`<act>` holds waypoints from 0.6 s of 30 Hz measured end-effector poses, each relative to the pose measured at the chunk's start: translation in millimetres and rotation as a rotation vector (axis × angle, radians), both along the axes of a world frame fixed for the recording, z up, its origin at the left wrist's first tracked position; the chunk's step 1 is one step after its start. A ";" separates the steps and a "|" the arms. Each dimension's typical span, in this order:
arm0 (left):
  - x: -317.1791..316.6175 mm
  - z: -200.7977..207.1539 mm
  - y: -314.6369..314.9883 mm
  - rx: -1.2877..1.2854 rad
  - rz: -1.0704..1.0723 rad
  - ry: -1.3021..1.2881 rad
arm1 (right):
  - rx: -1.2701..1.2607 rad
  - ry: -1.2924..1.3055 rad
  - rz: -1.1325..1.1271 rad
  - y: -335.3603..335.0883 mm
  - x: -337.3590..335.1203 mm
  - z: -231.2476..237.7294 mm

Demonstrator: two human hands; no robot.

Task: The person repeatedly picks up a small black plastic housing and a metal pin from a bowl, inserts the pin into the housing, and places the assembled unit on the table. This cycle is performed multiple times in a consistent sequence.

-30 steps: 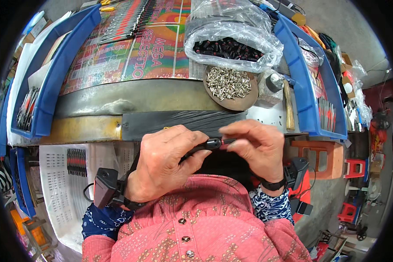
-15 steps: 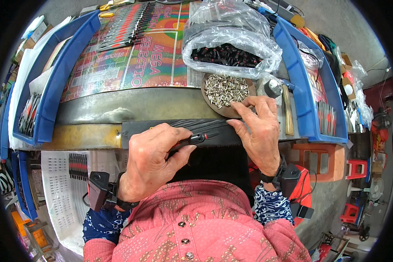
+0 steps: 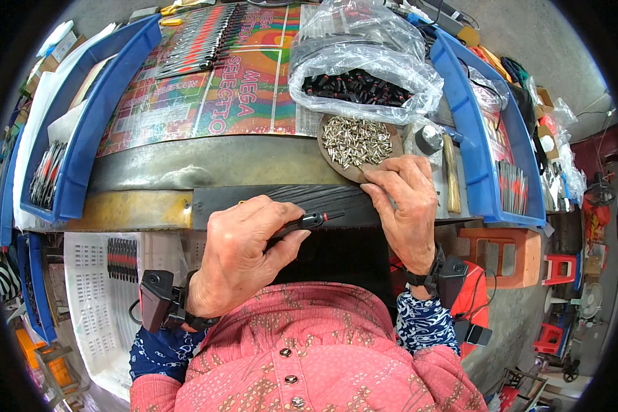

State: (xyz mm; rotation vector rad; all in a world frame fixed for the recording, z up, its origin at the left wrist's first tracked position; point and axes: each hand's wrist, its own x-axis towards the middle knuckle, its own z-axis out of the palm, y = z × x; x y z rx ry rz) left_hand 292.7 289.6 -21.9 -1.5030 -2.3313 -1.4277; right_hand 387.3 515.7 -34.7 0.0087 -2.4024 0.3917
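My left hand [image 3: 246, 233] is closed, thumb and fingers pinching a black plastic tool handle [image 3: 312, 220]. A thin dark shaft sticks out of its right end, beside a touch of red. The part inside my palm is hidden. At the near rim of a round brown dish [image 3: 340, 165], my right hand [image 3: 405, 202] has its thumb and forefinger drawn together. Whatever sits between those fingertips is too small to make out. Small silvery metal pins [image 3: 357, 141] fill the dish. Below both hands runs the black strip [image 3: 240, 199] along the bench's front edge.
Behind the dish lies a clear plastic bag [image 3: 419, 103] of black parts. Blue trays [image 3: 75, 165] [image 3: 484, 158] flank the bench. Red-and-black tools [image 3: 202, 41] lie in a row on a printed sheet. A wooden handle [image 3: 451, 172] lies right of the dish; a white basket [image 3: 99, 302] stands lower left.
My right thumb and forefinger have come closer together by the dish's rim. The handle in my left hand has turned slightly, and its thin shaft now shows pointing right.
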 end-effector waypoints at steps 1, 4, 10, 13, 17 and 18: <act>0.4 0.1 -0.2 0.001 0.001 0.008 | 0.007 -0.005 0.002 -0.1 -0.1 0.6; 1.9 0.9 -1.1 0.005 0.001 0.027 | -0.003 -0.026 0.025 0.2 -1.0 3.2; 5.5 1.4 -4.8 0.006 -0.011 0.027 | -0.109 -0.037 0.093 1.5 -4.3 9.8; 7.0 1.4 -6.0 0.009 -0.016 0.006 | -0.237 -0.022 0.111 -6.6 0.7 15.9; 11.1 2.6 -4.7 0.007 -0.020 0.009 | -0.492 -0.077 0.239 -28.2 14.0 24.9; 12.2 3.1 -4.0 0.001 -0.023 0.008 | -0.524 -0.073 0.282 -33.5 15.7 26.0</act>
